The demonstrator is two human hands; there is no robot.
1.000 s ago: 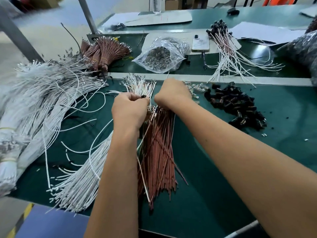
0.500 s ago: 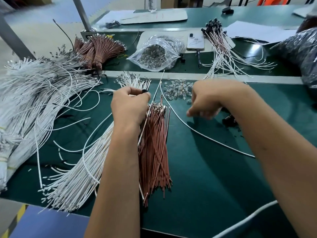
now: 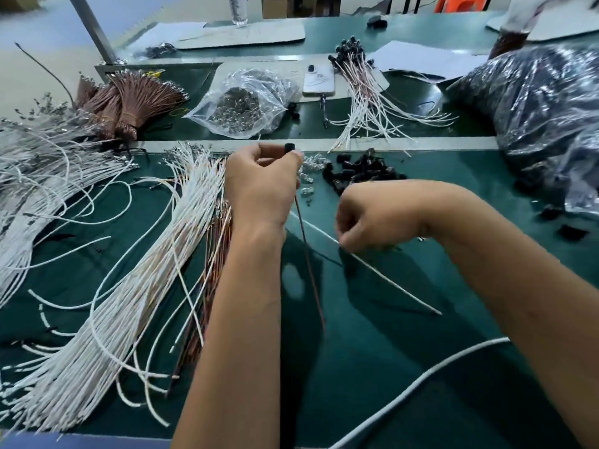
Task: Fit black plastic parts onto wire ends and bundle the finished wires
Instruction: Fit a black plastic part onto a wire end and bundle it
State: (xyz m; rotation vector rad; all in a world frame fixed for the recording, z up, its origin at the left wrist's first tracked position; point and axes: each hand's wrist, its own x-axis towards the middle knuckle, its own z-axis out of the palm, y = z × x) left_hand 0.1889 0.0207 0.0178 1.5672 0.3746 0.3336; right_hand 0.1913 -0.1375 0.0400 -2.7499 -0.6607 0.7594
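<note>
Two hands work mid-table: our left hand (image 3: 262, 186) pinches a black plastic part (image 3: 289, 147) with a brown wire (image 3: 309, 264) hanging. Our right hand (image 3: 366, 225) pinches a white wire (image 3: 389, 280), fingers curled.

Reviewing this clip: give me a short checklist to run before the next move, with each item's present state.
1. Left hand holds a small black plastic part: ok.
2. Thin brown wire hangs from that hand: ok.
3. Right hand pinches the single white wire: ok.
4. White wire's end seated in the part: cannot tell.
5. Pile of loose black plastic parts lies beside the hands: ok.
</note>
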